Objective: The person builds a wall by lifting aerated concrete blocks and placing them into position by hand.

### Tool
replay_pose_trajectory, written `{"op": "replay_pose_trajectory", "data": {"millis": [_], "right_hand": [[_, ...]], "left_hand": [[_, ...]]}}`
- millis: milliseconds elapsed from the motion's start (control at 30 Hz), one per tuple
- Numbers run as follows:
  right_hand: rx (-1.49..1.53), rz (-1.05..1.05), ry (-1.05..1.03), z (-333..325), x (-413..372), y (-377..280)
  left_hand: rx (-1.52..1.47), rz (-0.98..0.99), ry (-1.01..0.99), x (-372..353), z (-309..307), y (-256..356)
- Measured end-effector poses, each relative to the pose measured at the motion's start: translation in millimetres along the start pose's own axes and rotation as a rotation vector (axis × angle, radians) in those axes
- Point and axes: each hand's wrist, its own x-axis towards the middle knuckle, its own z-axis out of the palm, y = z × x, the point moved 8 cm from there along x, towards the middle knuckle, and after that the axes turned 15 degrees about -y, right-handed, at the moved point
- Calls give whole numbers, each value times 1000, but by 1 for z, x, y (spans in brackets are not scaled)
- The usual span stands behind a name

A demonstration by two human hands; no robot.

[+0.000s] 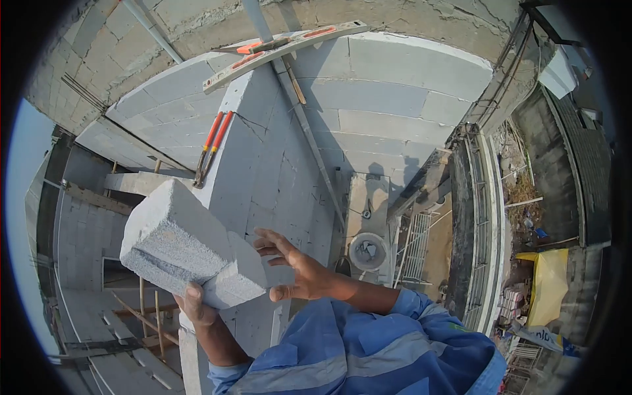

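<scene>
A pale aerated concrete block [187, 243], rough-faced and with a groove or step along its near side, is tilted above the wall top. My left hand [197, 309] grips it from below, its thumb on the near face and the other fingers mostly hidden. Just beyond the block's right end, my right hand [293, 266] is open with its fingers spread, holding nothing. Red-handled nippers [212, 148] lie on the white top of the block wall [234, 99], farther along from the block.
A long spirit level [289, 52] lies across the wall's far end, beside a grey pipe [257, 23]. Down on the right, a round bucket [368, 252] holds broken pieces. Metal railing [416, 240] stands beyond it. Low at left are wooden props [158, 322].
</scene>
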Motion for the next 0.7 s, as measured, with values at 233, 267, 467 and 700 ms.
{"op": "replay_pose_trajectory", "data": {"millis": [233, 267, 467, 700], "right_hand": [[123, 228, 267, -12, -124, 31], [37, 375, 298, -16, -155, 41], [-247, 1178, 751, -51, -364, 176], [64, 1308, 1154, -57, -507, 317]], "left_hand": [[-284, -69, -254, -33, 103, -50], [-294, -100, -275, -38, 103, -59], [-88, -304, -329, -52, 75, -91], [404, -457, -342, -93, 50, -103]]}}
